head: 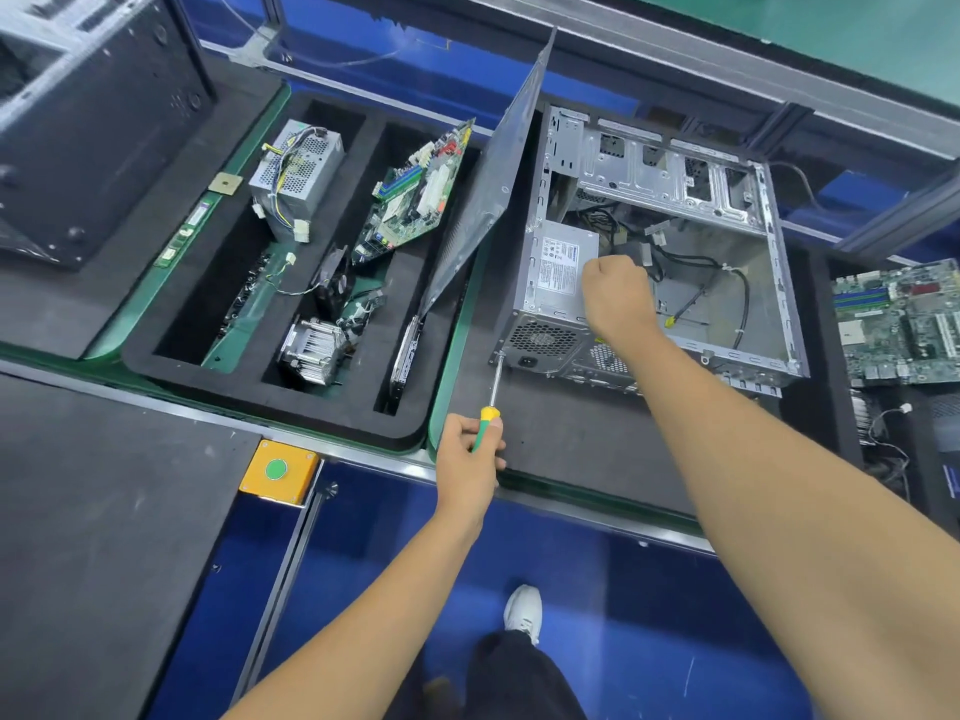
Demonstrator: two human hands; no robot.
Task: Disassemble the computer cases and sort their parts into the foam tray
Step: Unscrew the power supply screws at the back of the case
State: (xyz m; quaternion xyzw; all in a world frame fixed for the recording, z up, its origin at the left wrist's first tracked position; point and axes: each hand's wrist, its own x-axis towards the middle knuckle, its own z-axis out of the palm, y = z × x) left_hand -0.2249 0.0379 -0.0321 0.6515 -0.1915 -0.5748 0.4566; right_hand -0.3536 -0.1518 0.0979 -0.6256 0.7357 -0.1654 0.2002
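Left hand [470, 449]: fingers wrapped round the green-and-yellow handle of one screwdriver [491, 402], arm outstretched, the shaft tip set against the rear corner of the open computer case [670, 241], beside the power socket.

Right hand [615, 296]: reached into the case with knuckles up and fingers curled at the edge of the grey power supply [563, 267]; what the fingers held, if anything, was hidden under the hand and could not be told.

Case: one, on its side on the dark mat, side open, black cables [727, 283] loose inside.

Foam tray [270, 392]: one, left of the case, three long compartments. Held one power supply unit [296, 174] with wires, one motherboard [410, 194] tilted on edge, one black fan [332, 283], one finned heatsink [311, 350], and one hard drive [405, 350] standing on edge, partly hidden. One case side panel [493, 189] leaned upright between tray and case.

A second motherboard [904, 324] lay at the right, cut off by the frame edge. One further black case [98, 122], far left, partly cut off.
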